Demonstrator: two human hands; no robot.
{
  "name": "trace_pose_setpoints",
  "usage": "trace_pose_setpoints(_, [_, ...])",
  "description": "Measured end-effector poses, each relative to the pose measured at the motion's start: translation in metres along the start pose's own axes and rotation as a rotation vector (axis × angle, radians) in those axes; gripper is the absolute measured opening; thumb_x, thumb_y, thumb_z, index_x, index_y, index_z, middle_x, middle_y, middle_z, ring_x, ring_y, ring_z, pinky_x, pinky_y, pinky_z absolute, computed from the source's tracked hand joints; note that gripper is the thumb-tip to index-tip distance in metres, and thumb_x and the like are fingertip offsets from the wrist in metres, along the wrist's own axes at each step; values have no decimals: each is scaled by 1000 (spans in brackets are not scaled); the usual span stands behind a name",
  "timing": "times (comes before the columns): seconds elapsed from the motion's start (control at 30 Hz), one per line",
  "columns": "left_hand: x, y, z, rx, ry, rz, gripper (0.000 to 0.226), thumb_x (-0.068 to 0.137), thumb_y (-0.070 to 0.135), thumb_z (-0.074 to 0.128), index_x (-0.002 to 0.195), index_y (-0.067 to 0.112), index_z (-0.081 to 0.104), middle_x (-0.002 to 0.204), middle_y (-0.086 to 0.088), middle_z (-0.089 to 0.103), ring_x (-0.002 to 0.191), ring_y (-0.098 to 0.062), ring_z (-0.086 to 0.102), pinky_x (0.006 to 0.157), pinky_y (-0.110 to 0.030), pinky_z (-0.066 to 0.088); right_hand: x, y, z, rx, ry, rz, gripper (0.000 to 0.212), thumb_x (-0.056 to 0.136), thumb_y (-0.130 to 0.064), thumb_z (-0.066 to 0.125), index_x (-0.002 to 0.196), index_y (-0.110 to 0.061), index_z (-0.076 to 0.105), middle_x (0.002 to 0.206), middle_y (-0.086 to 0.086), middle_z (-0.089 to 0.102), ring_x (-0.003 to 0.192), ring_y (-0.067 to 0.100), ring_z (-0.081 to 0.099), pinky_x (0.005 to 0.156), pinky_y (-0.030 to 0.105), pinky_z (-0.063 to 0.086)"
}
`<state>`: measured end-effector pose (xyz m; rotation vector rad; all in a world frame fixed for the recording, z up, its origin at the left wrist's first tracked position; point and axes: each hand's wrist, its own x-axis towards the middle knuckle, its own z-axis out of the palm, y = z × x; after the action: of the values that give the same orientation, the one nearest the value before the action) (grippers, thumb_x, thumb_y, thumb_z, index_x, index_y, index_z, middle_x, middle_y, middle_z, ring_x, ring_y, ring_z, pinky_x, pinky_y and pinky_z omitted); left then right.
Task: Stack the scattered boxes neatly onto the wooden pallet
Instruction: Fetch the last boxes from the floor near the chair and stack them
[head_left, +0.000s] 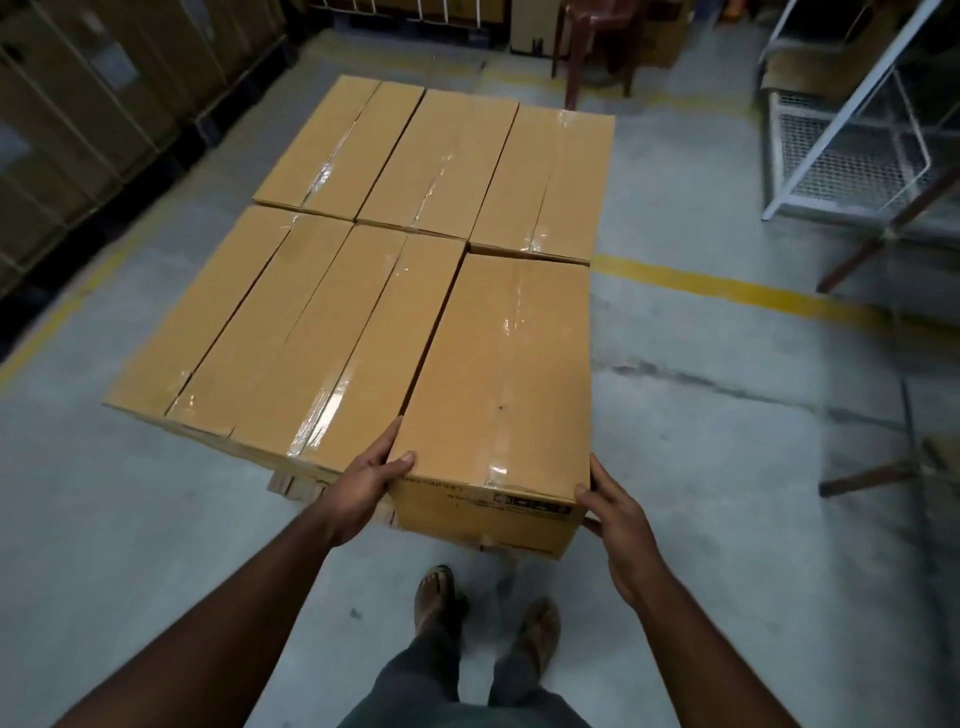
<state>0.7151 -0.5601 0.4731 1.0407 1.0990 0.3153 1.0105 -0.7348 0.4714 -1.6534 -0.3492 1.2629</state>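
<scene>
Several long brown taped cardboard boxes lie side by side in two rows and cover the wooden pallet (291, 483), of which only a pale corner shows at the near edge. The near right box (498, 374) sticks out toward me past its neighbours. My left hand (363, 488) grips its near left corner, thumb on the top edge and fingers along the left side. My right hand (618, 514) holds the near right corner, thumb at the top edge and fingers on the right side. The back row (441, 161) lies flush.
Strapped carton stacks (78, 114) line the left side. A white wire rack (852, 130) stands at the right, with dark wooden legs (883, 234) near it. A dark chair (597, 47) is behind the pallet. Yellow floor lines cross the grey concrete. My feet (488, 623) stand just before the pallet.
</scene>
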Motion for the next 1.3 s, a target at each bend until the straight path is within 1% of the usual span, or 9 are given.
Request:
trace_pose_setpoints(0.17, [15,-12,-18,261,3,4,87,94,49,69,159,53,12,172,14,-1,158,-14,2,126,-45,9,1,10,17,13,-25,55,57,104,-14,62,149,-45,46,135,-22,66,112,-1,68,82,20,58])
trace_pose_setpoints(0.23, [22,-22,-26,656,60,43,107,84,70,68,162,48,-3,166,16,-22,152,-20,-29,119,-52,-18,-1,14,26,33,-38,124,58,105,-24,62,151,-51,42,140,-19,61,119,7,63,83,36,63])
trace_pose_setpoints(0.3, [29,-31,-35,954,81,56,127,75,82,65,160,36,-18,160,9,-36,147,-28,-39,115,-55,-25,-2,20,34,57,-44,212,64,101,-35,66,155,-51,37,143,-13,54,125,19,58,86,51,63])
trace_pose_setpoints(0.5, [51,-58,-52,1206,122,32,116,82,69,70,165,27,1,170,-6,-23,156,-38,-19,126,-60,2,14,43,77,48,51,204,76,98,-11,71,161,-31,34,144,-8,54,114,11,60,90,28,53])
trace_pose_setpoints(0.63, [54,-62,-57,1218,147,100,116,80,70,70,165,23,7,173,-4,-11,159,-32,-7,127,-52,17,23,59,94,62,199,204,81,94,-2,73,162,-21,33,152,-4,52,131,21,57,116,46,44])
trace_pose_setpoints(0.77, [54,-67,-64,1342,143,178,113,82,80,58,166,22,9,173,-5,-10,160,-29,-4,126,-46,17,29,70,97,-104,279,130,60,90,-8,78,145,-22,58,124,-1,73,111,25,70,103,54,55])
trace_pose_setpoints(0.87, [58,-64,-66,1442,120,204,111,85,82,48,166,20,5,173,-4,-8,160,-29,-2,127,-43,15,30,68,101,-116,311,103,58,90,-11,80,144,-19,60,124,-1,74,111,24,71,104,53,55])
trace_pose_setpoints(1.07, [63,-61,-64,1483,105,175,109,88,79,45,165,20,-5,173,-2,-11,160,-28,-4,128,-41,17,27,60,108,-359,269,113,91,92,-16,78,166,-14,24,162,6,42,146,29,45,119,43,40])
trace_pose_setpoints(1.3, [62,-57,-68,1440,62,173,105,90,68,58,165,26,-3,173,2,-10,160,-26,-2,125,-42,25,15,86,126,-745,267,-18,92,93,-20,76,166,-13,19,175,4,-3,159,28,19,124,35,31])
